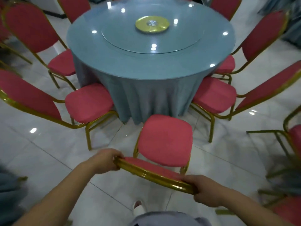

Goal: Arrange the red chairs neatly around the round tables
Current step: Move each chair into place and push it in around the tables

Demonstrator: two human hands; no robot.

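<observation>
Closest in, at six o'clock of the view, a white shoe (137,207) and grey trousers (162,219) stand on the pale tiled floor (48,152). Just beyond them both bare arms reach forward to one red chair (166,139). The left grip (105,160) has its fingers curled over the left end of the gilt rail along the top of the backrest (153,172). The right grip (205,190) is closed round the right end of the same rail.

This chair sits at six o'clock of the round counter (146,62), facing it. The front edge of its seat reaches the hem of the blue cloth (146,98); whether they touch cannot be told.

It stands between a chair at seven o'clock (88,101) and a chair at five o'clock (213,95), both with their seats against the cloth. More red chairs ring the counter at nine o'clock (61,62), three o'clock (226,64), eleven o'clock (75,7) and one o'clock (224,5).

On the counter lies a round glass turntable (153,39) with a gold disc (152,24) at its middle. Another chair (294,137) stands well apart at the right edge of the view, blurred.
</observation>
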